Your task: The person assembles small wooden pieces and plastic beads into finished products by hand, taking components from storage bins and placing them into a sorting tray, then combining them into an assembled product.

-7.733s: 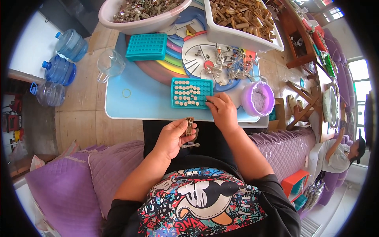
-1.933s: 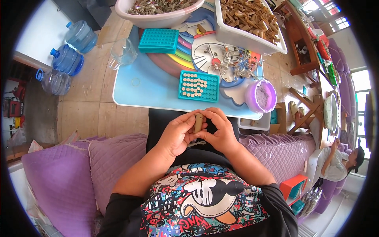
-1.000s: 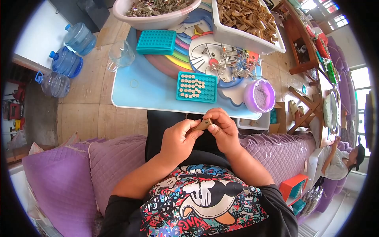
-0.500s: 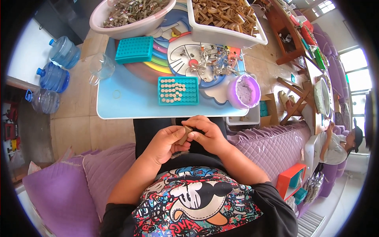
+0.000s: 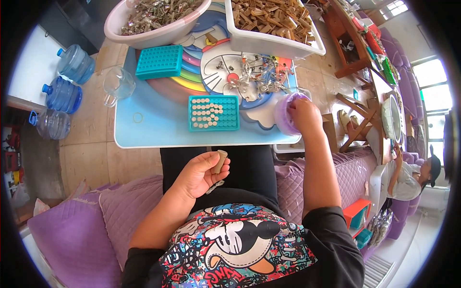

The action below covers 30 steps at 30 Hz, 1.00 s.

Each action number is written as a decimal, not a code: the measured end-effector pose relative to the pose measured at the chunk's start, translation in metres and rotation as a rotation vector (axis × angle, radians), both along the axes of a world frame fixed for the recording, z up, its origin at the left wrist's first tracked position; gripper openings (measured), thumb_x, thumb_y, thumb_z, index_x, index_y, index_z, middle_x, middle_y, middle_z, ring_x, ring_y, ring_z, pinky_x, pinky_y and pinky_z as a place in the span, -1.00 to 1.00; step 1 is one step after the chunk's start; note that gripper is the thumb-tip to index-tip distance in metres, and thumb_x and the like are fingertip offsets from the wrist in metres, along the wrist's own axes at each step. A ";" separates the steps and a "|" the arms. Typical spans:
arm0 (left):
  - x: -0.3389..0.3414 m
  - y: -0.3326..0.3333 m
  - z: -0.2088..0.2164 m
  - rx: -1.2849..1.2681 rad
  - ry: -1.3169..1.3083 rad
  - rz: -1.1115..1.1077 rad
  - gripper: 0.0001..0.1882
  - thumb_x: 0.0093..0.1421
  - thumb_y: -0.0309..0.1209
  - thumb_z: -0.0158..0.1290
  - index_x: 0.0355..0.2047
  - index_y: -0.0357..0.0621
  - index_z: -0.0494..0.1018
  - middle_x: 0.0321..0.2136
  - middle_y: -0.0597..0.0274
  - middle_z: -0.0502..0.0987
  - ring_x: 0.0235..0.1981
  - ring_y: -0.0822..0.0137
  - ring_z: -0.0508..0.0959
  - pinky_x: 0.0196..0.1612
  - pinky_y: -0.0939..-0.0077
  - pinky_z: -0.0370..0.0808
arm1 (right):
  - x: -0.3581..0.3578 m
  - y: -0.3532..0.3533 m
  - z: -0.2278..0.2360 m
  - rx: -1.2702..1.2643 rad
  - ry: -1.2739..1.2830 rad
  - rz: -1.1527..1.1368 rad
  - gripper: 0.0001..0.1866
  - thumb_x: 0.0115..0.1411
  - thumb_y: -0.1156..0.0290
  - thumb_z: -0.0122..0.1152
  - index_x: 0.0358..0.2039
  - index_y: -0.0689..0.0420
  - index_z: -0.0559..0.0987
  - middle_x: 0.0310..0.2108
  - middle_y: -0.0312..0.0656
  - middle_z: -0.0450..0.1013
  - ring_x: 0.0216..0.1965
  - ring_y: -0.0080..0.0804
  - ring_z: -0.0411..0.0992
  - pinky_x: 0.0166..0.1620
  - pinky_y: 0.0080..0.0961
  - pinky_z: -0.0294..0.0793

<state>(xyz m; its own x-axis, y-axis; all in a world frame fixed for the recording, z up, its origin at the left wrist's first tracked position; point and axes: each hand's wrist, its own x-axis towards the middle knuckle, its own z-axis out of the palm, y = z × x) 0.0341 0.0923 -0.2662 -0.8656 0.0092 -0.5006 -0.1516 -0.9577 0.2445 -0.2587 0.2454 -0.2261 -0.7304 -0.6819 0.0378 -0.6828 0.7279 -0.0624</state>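
A short brown cardboard-like tube (image 5: 220,162) is gripped upright between the thumb and fingers of my left hand (image 5: 202,172), above my lap. My right hand (image 5: 306,114) reaches into a purple bucket (image 5: 283,120) at the table's right front edge; its fingertips are hidden inside. Left of the bucket sits a teal tray (image 5: 213,129) with rows of round holes. Pale round pieces fill many holes on its left side. Behind it lies a loose pile of small metal parts (image 5: 261,77) with thin wires or strips.
On the blue cartoon table (image 5: 158,137) stand stacked teal trays (image 5: 159,62), a pink basin (image 5: 149,41) of metal parts and a white bin (image 5: 269,48) of brown pieces. A glass mug (image 5: 118,84) is at the left edge. Another person (image 5: 408,177) sits at far right.
My right hand has let go of the tube and moved right and forward into the purple bucket. My left hand keeps the tube, slightly lower left. The view has shifted a little.
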 end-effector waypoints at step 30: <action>0.010 0.010 0.010 0.046 0.104 0.127 -0.75 0.21 -0.35 -0.02 -0.17 -0.26 0.40 -0.30 0.12 0.53 -0.30 0.33 0.57 -0.16 0.44 0.54 | 0.183 -0.026 0.011 -0.949 -0.578 0.350 -0.87 -0.08 0.68 0.23 -0.48 0.21 0.51 -0.42 -0.18 0.44 -0.38 -0.39 0.43 -0.33 -0.60 0.39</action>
